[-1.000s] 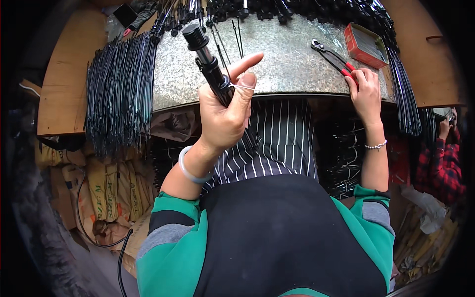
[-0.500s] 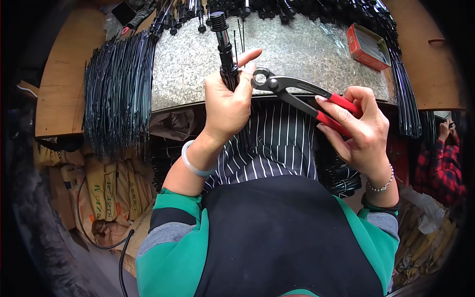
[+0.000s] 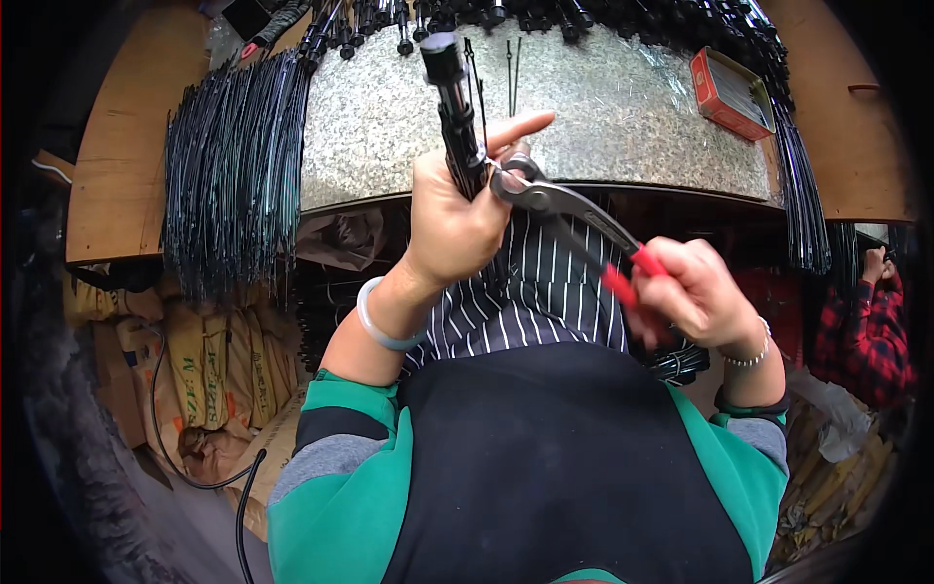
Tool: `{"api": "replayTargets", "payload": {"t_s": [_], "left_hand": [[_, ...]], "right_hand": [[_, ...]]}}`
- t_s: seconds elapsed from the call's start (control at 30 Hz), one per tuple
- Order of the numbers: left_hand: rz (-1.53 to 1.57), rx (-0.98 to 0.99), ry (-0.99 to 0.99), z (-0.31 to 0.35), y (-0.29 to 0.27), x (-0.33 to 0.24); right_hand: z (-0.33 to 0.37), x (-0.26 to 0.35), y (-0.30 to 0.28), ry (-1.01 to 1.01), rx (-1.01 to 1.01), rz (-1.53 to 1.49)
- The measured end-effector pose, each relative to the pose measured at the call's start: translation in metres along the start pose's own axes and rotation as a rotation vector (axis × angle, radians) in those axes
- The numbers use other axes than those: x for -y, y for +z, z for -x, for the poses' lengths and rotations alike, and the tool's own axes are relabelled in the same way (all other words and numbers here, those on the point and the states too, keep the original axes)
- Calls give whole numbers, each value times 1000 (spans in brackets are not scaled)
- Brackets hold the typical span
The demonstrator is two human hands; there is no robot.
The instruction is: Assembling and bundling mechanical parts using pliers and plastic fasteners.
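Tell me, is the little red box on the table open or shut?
Open: the red box shows its grey inside, no lid on top.

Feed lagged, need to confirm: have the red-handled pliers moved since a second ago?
Yes. The pliers left the stone slab beside the red tin; the right hand holds them against the black bundle.

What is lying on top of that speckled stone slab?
On the stone slab lie a flat red tin at its right end, two thin black ties and black-capped cables along the far edge. The left hand and its black bundle cover part of the near edge.
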State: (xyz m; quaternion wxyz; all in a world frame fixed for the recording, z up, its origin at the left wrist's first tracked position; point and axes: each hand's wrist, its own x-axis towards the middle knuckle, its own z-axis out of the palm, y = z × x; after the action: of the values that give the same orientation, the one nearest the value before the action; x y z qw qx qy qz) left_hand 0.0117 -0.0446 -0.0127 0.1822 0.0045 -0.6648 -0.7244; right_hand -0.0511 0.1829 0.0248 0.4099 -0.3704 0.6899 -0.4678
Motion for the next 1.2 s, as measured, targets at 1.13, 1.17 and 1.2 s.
{"api": "replayTargets", "payload": {"t_s": [1.13,1.17,1.2], "left_hand": [[56,139,-25,8,-8,14],[57,141,-25,8,-7,14],[76,137,-35,8,-6,14]], "right_hand": [[-19,-17,11,-174,-50,488],[-20,-20,11,-195,-87,500],[-21,-23,11,-216,-124,512]]}}
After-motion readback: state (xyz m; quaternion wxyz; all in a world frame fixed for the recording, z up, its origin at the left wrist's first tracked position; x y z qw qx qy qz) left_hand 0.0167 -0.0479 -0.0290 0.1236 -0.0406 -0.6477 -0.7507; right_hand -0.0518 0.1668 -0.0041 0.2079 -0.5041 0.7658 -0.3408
